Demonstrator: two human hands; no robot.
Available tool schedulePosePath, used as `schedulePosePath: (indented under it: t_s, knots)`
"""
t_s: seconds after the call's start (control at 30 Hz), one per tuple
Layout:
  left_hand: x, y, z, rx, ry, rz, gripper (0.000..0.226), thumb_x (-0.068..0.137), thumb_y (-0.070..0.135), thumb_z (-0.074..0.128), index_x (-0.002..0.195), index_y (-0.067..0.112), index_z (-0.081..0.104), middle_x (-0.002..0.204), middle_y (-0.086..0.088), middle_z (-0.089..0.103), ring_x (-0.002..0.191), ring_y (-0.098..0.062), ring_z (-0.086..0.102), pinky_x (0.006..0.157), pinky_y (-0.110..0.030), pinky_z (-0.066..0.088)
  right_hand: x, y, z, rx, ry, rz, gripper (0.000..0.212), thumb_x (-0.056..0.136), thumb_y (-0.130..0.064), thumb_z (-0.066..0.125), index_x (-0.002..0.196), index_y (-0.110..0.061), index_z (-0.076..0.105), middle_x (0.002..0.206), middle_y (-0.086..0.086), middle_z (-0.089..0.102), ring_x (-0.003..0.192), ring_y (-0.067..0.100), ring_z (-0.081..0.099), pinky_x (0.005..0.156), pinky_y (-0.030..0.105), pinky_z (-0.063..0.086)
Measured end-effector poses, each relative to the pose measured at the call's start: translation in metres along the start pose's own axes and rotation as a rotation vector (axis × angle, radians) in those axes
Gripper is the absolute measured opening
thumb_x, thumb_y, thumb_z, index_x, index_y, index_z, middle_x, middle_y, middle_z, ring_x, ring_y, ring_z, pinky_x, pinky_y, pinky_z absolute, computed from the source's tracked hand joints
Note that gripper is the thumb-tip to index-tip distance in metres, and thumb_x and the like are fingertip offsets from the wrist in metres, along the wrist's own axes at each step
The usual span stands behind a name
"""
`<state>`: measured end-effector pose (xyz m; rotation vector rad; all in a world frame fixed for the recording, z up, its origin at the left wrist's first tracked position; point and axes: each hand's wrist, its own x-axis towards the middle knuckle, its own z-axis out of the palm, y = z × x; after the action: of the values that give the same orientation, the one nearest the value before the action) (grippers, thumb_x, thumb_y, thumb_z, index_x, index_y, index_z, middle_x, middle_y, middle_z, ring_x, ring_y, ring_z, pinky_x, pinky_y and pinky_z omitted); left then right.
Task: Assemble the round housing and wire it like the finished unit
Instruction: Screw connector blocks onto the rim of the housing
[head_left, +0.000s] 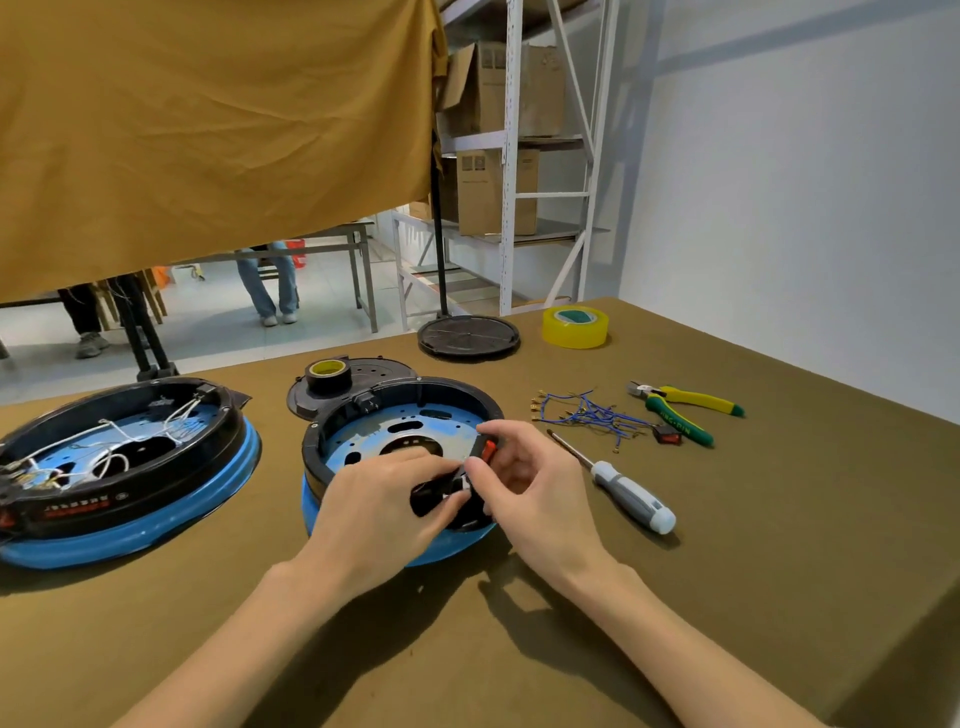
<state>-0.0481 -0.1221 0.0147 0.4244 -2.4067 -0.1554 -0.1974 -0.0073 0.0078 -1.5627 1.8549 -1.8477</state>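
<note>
The round blue-and-black housing (415, 410) stands in the middle of the table, its inside bare of wires. My right hand (524, 478) pinches a small black switch with a red rocker (487, 451) at the housing's near right rim. My left hand (384, 504) holds the near rim beside it, fingertips touching a black part there. The finished unit (124, 467), with white wires inside, sits to the left.
To the right lie a grey-handled screwdriver (623, 488), blue wires with terminals (587, 413), a spare red switch (667, 434) and yellow-green cutters (685, 408). Black tape (327, 376) rests on a black lid behind the housing. Yellow tape (575, 326) and another black lid (468, 335) stand farther back.
</note>
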Motion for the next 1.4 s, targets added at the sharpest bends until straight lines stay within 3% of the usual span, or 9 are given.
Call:
schedulePosePath:
  t_s: [0.2,0.33,0.47,0.67,0.83,0.93,1.2,1.4]
  knots:
    - [0.013,-0.006,0.012,-0.044,-0.011,0.082,0.032,0.089,0.042,0.065,0.114,0.024,0.076,0.103,0.011,0.077,0.092,-0.003,0.071,0.084,-0.024,0.058,0.001,0.003,-0.006,0.071,-0.033,0.062,0.035,0.087,-0.018,0.081,0.117,-0.031,0.067,0.08,-0.006,0.072,0.069,0.016,0.073,0.066,0.037,0.064]
    - [0.001,-0.01,0.026,0.034,0.192,0.117,0.032,0.091,0.043,0.063,0.106,0.02,0.078,0.098,0.007,0.078,0.088,-0.009,0.069,0.087,-0.025,0.041,0.002,0.004,-0.007,0.087,-0.07,0.059,0.041,0.086,-0.014,0.081,0.12,-0.031,0.066,0.082,-0.004,0.073,0.071,0.017,0.074,0.067,0.033,0.064]
    - [-0.003,-0.011,0.032,0.047,0.255,0.105,0.035,0.091,0.044,0.061,0.109,0.018,0.077,0.1,0.004,0.078,0.092,-0.012,0.07,0.09,-0.03,0.037,0.001,0.003,-0.006,0.096,-0.091,0.058,0.038,0.087,-0.013,0.08,0.12,-0.026,0.067,0.084,-0.006,0.074,0.071,0.017,0.075,0.066,0.028,0.063]
    - [-0.004,-0.011,0.034,0.018,0.277,0.105,0.032,0.09,0.039,0.062,0.115,0.02,0.074,0.103,0.005,0.077,0.094,-0.01,0.066,0.088,-0.029,0.038,-0.002,0.001,-0.005,0.132,-0.106,0.073,0.032,0.086,-0.022,0.082,0.116,-0.022,0.07,0.083,-0.003,0.075,0.068,0.018,0.074,0.061,0.026,0.061]
    - [-0.005,-0.012,0.036,-0.045,0.285,0.096,0.036,0.091,0.037,0.064,0.125,0.024,0.065,0.103,0.008,0.075,0.094,-0.006,0.063,0.086,-0.031,0.04,-0.004,0.0,-0.004,0.112,-0.118,0.063,0.03,0.083,-0.036,0.083,0.109,-0.025,0.072,0.081,-0.002,0.074,0.067,0.02,0.073,0.063,0.036,0.063]
    - [-0.005,-0.012,0.036,-0.075,0.296,0.101,0.029,0.094,0.037,0.062,0.121,0.025,0.062,0.104,0.007,0.073,0.096,-0.005,0.059,0.086,-0.027,0.038,-0.005,-0.002,-0.004,0.102,-0.102,0.062,0.03,0.081,-0.041,0.083,0.105,-0.026,0.073,0.081,-0.003,0.074,0.067,0.02,0.073,0.063,0.036,0.063]
    - [-0.007,-0.013,0.036,-0.079,0.269,0.097,0.026,0.101,0.036,0.052,0.119,0.021,0.063,0.111,0.002,0.07,0.096,-0.01,0.056,0.084,-0.028,0.039,-0.007,-0.004,-0.004,0.027,-0.122,-0.026,0.024,0.087,-0.021,0.082,0.107,-0.025,0.069,0.085,-0.01,0.071,0.077,0.016,0.07,0.064,0.022,0.057]
    - [-0.008,-0.013,0.035,-0.061,0.259,0.092,0.03,0.103,0.035,0.051,0.121,0.018,0.068,0.112,0.002,0.07,0.098,-0.012,0.06,0.085,-0.031,0.041,-0.008,-0.002,-0.003,0.022,-0.079,-0.057,0.016,0.09,-0.016,0.077,0.104,-0.023,0.07,0.085,-0.009,0.071,0.078,0.018,0.07,0.065,0.03,0.059]
